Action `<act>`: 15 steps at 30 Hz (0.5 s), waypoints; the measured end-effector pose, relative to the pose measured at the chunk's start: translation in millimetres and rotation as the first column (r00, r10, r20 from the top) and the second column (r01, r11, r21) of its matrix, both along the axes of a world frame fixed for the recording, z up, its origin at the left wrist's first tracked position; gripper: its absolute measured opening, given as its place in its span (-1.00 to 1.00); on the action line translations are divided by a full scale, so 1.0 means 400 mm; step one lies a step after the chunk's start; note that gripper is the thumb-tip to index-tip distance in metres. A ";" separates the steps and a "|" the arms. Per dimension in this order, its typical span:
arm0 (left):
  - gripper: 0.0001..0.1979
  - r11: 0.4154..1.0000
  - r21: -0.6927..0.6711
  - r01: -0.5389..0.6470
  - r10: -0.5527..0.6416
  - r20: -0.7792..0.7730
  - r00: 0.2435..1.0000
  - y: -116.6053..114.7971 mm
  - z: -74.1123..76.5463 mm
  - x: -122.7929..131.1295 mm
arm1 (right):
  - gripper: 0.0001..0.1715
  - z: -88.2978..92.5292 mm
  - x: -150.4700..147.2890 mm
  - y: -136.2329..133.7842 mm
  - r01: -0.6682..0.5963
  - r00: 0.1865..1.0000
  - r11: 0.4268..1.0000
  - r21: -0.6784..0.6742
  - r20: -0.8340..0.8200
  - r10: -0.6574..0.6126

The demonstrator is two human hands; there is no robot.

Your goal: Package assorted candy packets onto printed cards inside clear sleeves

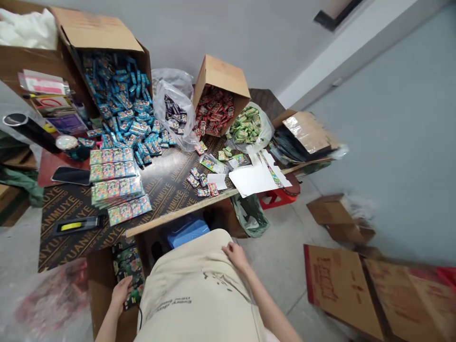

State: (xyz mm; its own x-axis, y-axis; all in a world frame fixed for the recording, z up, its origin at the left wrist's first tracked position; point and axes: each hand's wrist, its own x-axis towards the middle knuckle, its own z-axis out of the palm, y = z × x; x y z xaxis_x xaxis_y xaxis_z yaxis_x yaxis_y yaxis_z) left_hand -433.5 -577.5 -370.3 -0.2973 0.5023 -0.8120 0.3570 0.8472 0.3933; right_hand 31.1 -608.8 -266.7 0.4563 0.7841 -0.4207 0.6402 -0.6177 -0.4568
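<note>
Both hands sit low: your left hand (121,290) lies flat, fingers spread, on slick packs (128,265) in the box (97,285) under it, likely light and floppy, so grip the edges; your right hand (235,255) rests open on your shirt (199,297).

Left hand (121,290) partly hidden by packets (128,266) — plastic bag (42,299) blurred, contents unclear.

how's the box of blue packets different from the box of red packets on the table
The blue-packet box is much bigger than the red-packet box. Its blue packets spill far out over the table; the red packets mostly stay inside their box. The blue-packet box sits at the back left, the red-packet box nearer the middle. Both are brown cardboard, tipped over with open mouths facing the person.
</note>
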 end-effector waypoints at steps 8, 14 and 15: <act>-0.73 0.922 0.007 -0.386 0.385 0.071 0.920 0.162 -0.020 0.124 | -0.59 -0.037 0.337 0.594 -0.126 0.991 0.964 0.233 -0.014 0.133; -0.73 0.990 0.118 -0.074 0.083 -0.073 0.994 0.231 -0.038 0.381 | -0.36 -0.131 0.538 1.008 -0.234 0.971 0.941 0.247 0.114 0.211; -0.70 0.992 0.112 0.056 -0.047 -0.076 0.996 0.250 -0.019 0.411 | -0.26 -0.146 0.551 1.037 -0.228 0.971 0.943 0.245 0.132 0.200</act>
State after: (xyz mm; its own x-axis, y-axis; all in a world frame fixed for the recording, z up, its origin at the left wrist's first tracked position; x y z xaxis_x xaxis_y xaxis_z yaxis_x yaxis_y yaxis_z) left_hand -269.1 -477.4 -377.9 -0.3253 0.6061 -0.7259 0.4304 0.7784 0.4570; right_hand 251.3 -194.1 -325.0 0.2960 0.9430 -0.1524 0.7964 -0.3317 -0.5056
